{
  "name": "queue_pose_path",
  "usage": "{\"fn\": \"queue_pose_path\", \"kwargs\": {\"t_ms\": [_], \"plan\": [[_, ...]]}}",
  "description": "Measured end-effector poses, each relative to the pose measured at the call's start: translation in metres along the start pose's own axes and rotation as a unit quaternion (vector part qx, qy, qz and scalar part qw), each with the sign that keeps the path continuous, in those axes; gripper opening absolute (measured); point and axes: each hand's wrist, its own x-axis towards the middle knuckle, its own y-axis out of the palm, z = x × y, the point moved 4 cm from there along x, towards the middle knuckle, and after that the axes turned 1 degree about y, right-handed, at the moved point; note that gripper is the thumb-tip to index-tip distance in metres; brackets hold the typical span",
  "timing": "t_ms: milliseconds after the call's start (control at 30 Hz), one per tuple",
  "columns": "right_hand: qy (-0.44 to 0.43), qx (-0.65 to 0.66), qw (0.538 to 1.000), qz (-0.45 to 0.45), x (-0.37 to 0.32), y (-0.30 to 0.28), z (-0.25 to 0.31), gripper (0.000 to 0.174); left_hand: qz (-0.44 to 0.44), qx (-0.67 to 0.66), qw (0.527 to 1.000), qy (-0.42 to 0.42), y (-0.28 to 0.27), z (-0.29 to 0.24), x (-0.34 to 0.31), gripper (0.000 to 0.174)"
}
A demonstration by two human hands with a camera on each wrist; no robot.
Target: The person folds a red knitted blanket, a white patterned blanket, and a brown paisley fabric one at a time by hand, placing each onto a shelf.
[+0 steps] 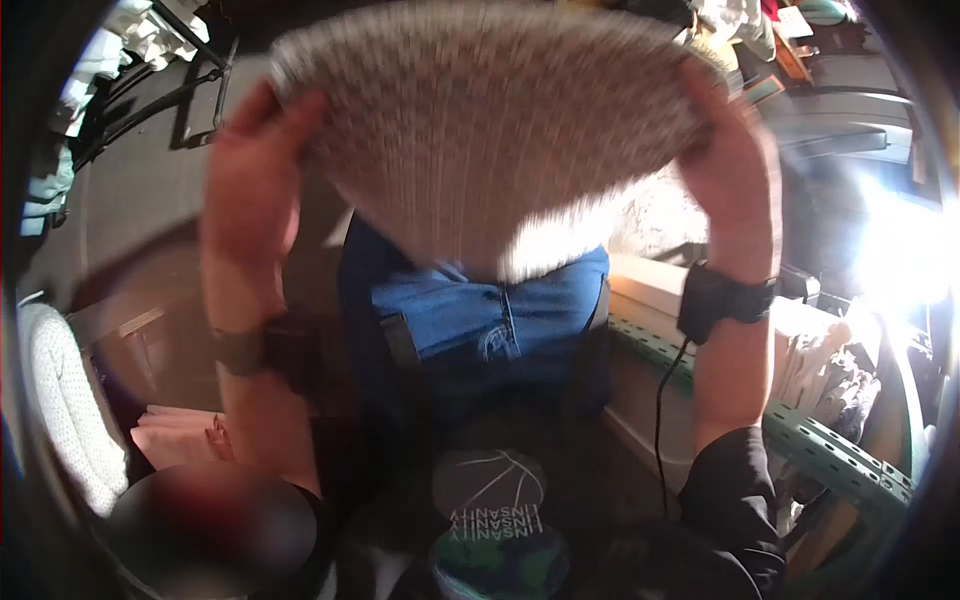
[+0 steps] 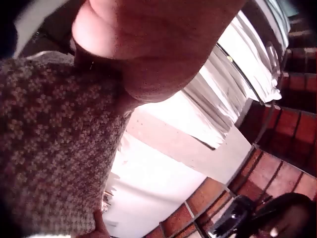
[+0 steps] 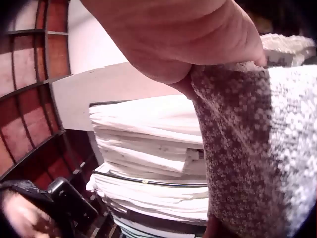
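Note:
A piece of cloth with a small floral print hangs stretched between both hands in front of the body, blurred in the head view. My left hand grips its left upper corner, and my right hand grips the right one. The left wrist view shows the cloth falling from beneath the left hand. Over in the right wrist view, strong light whitens part of the cloth below the right hand. Its lower part sags to a point above the lap.
Folded white fabrics are stacked on a rack in the right wrist view. At the left lie a white knitted piece and pink cloth. A green perforated metal bar runs along the right, near a glaring light.

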Motion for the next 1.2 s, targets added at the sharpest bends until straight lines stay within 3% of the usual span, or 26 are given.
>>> {"fn": "queue_pose_path", "kwargs": {"t_ms": [67,167,267,333,367,400,433,467,500,533,567,633,733,800,833,900,1000,1033,1100,1167,1200], "plan": [[-0.049,-0.083,0.991,-0.096,0.01,-0.038,0.004,0.051,0.067,-0.06,0.99,0.11,0.014,-0.049,0.018,0.032],[-0.173,-0.29,0.916,-0.215,0.009,-0.068,0.006,0.034,0.013,0.006,0.988,0.156,0.006,-0.073,0.024,0.035],[-0.088,-0.244,0.941,-0.215,-0.027,-0.067,0.001,0.03,-0.068,0.102,0.988,0.094,0.006,-0.051,-0.011,0.039],[0.056,-0.008,0.989,-0.136,-0.071,-0.039,-0.027,0.029,-0.051,0.185,0.981,0.009,0.011,-0.022,-0.045,0.039],[0.152,0.113,0.979,-0.077,-0.094,-0.019,-0.041,0.028,-0.024,0.209,0.977,-0.037,0.013,-0.006,-0.063,0.038],[0.252,0.214,0.944,-0.008,-0.116,0.0,-0.054,0.028,0.023,0.118,0.989,-0.091,0.015,0.009,-0.079,0.037],[0.342,0.28,0.895,0.063,-0.142,0.017,-0.06,0.027,0.115,0.328,0.934,-0.079,0.018,0.011,-0.092,0.032],[0.365,0.298,0.868,0.156,-0.16,0.028,-0.052,0.027,0.184,0.373,0.901,-0.124,0.02,0.023,-0.108,0.031],[0.34,0.317,0.855,0.23,-0.193,0.049,-0.066,0.028,0.264,0.37,0.884,-0.114,0.022,0.034,-0.126,0.029],[0.335,0.245,0.844,0.34,-0.21,0.054,-0.061,0.03,0.356,0.363,0.852,-0.127,0.023,0.041,-0.141,0.033],[0.282,0.261,0.847,0.368,-0.23,0.064,-0.055,0.031,0.42,0.386,0.82,-0.046,0.011,0.063,-0.163,0.036],[0.278,0.319,0.847,0.321,-0.259,0.067,-0.055,0.031,0.337,0.389,0.853,-0.083,0.018,0.05,-0.176,0.039],[0.254,0.391,0.835,0.292,-0.259,0.064,-0.062,0.033,0.333,0.383,0.854,-0.115,0.02,0.047,-0.174,0.042],[0.331,0.369,0.807,0.322,-0.257,0.069,-0.072,0.034,0.307,0.411,0.849,-0.125,0.023,0.051,-0.166,0.047],[0.386,0.366,0.779,0.333,-0.258,0.074,-0.078,0.036,0.264,0.402,0.865,-0.144,0.026,0.056,-0.162,0.043],[0.393,0.387,0.793,0.257,-0.247,0.081,-0.079,0.04,0.164,0.427,0.872,-0.177,0.042,0.054,-0.154,0.033],[0.373,0.422,0.809,0.166,-0.234,0.099,-0.076,0.046,0.103,0.402,0.904,-0.104,0.047,0.067,-0.148,0.025],[0.363,0.435,0.812,0.139,-0.232,0.103,-0.074,0.047,0.117,0.397,0.9,-0.14,0.049,0.065,-0.147,0.017],[0.373,0.395,0.807,0.231,-0.233,0.102,-0.072,0.048,0.18,0.419,0.872,-0.179,0.047,0.057,-0.154,0.015],[0.362,0.349,0.799,0.331,-0.243,0.096,-0.074,0.049,0.172,0.303,0.911,-0.223,0.042,0.053,-0.174,0.021],[0.373,0.353,0.765,0.389,-0.252,0.091,-0.074,0.042,0.186,0.273,0.912,-0.242,0.031,0.052,-0.189,0.023]]}}
